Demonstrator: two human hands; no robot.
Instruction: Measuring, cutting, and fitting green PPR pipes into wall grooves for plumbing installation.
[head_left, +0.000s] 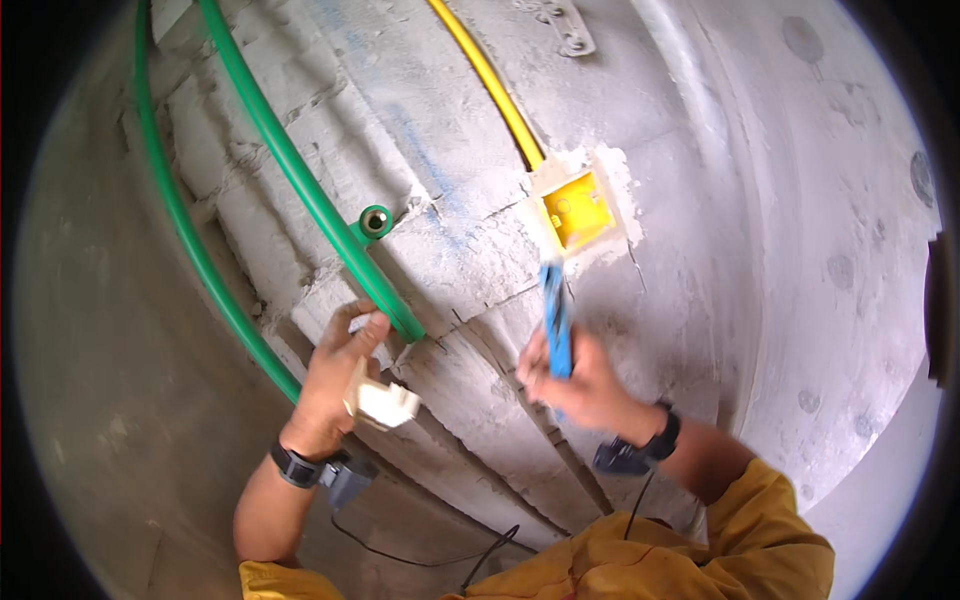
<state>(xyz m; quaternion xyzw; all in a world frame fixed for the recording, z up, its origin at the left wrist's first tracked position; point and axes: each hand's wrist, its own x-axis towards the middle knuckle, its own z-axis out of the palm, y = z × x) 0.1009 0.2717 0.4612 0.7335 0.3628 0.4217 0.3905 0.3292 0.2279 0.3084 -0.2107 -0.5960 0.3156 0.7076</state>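
Blue tool [555, 320] below yellow box [578, 208]

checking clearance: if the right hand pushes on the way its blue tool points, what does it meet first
Most likely the yellow wall box: the blue tool in the right hand points up at its lower edge, tip nearly there. Depth is unclear.

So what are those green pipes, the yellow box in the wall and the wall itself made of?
The green pipes look like plastic: smooth, evenly coloured, slightly glossy, with a moulded fitting. The yellow box set into the wall also seems plastic, bright with thin moulded walls. The wall appears to be pale grey masonry blocks, rough and chalky, with visible joints and whitish filler around the box.
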